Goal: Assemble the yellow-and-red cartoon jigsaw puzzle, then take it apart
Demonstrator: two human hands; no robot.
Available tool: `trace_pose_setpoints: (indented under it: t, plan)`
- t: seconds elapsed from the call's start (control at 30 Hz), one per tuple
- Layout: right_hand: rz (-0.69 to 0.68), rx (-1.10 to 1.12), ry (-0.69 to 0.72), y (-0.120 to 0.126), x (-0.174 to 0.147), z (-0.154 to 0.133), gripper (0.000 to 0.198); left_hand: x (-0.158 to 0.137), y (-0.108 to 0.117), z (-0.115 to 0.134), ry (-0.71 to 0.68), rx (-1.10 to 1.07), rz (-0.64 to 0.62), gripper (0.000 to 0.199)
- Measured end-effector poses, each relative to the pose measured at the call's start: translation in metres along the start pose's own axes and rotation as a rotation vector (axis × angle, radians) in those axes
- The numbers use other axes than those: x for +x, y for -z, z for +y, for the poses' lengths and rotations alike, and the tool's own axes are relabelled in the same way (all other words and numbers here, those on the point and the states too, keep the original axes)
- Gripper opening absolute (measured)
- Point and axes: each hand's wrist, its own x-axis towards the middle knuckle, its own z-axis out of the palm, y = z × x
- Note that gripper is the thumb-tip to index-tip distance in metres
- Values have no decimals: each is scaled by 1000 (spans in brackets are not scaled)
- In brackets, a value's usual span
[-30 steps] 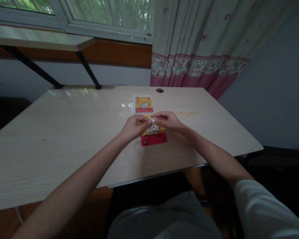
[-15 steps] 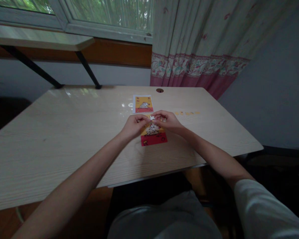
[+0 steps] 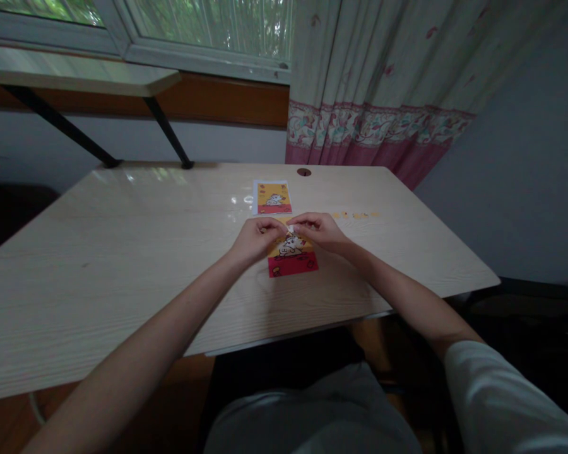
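Observation:
My left hand (image 3: 260, 238) and my right hand (image 3: 318, 228) meet above a partly covered jigsaw puzzle (image 3: 293, 265). Its picture has a white cartoon animal on yellow over a red strip. Between the pinched fingertips of both hands is a small white puzzle piece (image 3: 291, 229), mostly covered by the fingers. The upper part of the puzzle is hidden under my hands. Just behind it lies a reference card (image 3: 274, 197) with the same picture and a white border.
Several loose yellow puzzle pieces (image 3: 360, 215) lie in a row to the right on the pale wooden table (image 3: 137, 265). A round cable hole (image 3: 303, 172) is near the back edge. A raised shelf (image 3: 76, 69) on black legs stands back left; a curtain (image 3: 373, 82) hangs behind.
The white piece has tilted and moved slightly down between my fingertips, and less of it shows. My right fingers have shifted a little; the puzzle and card have stayed put.

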Motion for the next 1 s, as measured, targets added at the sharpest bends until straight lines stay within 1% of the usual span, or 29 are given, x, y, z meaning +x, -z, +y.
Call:
trace_pose_setpoints:
  t: [0.13,0.2,0.27,0.37,0.47,0.6,0.73,0.8,0.87,0.93,1.0]
  plan:
    - [-12,-76,-1,0,-1,0,35,-3,0,5,26,57,-64,12]
    - [5,-79,-3,0,-1,0,36,-4,0,7,26,61,-90,10]
    - [44,-96,17,1,-2,-2,35,-5,-1,8,19,55,-88,9]
    - [87,-206,131,7,-2,-5,30,-3,0,6,9,44,-39,10]
    - [62,-352,248,13,-2,-7,27,0,2,0,-7,52,-6,12]
    - [45,-456,306,15,-2,-6,27,1,2,-5,-25,56,-22,15]
    - [57,-503,339,18,-3,-6,26,0,1,-2,-31,95,-44,17]
    - [57,-510,341,22,-4,-5,25,-1,4,1,-64,170,-36,19]
    - [42,-502,316,26,-3,-3,25,-2,10,4,-166,351,-47,19]
    - [-21,-483,259,29,-3,1,23,-4,18,5,-317,609,-107,19]
    - [-119,-466,191,30,-2,6,21,-5,25,5,-434,821,-206,24]
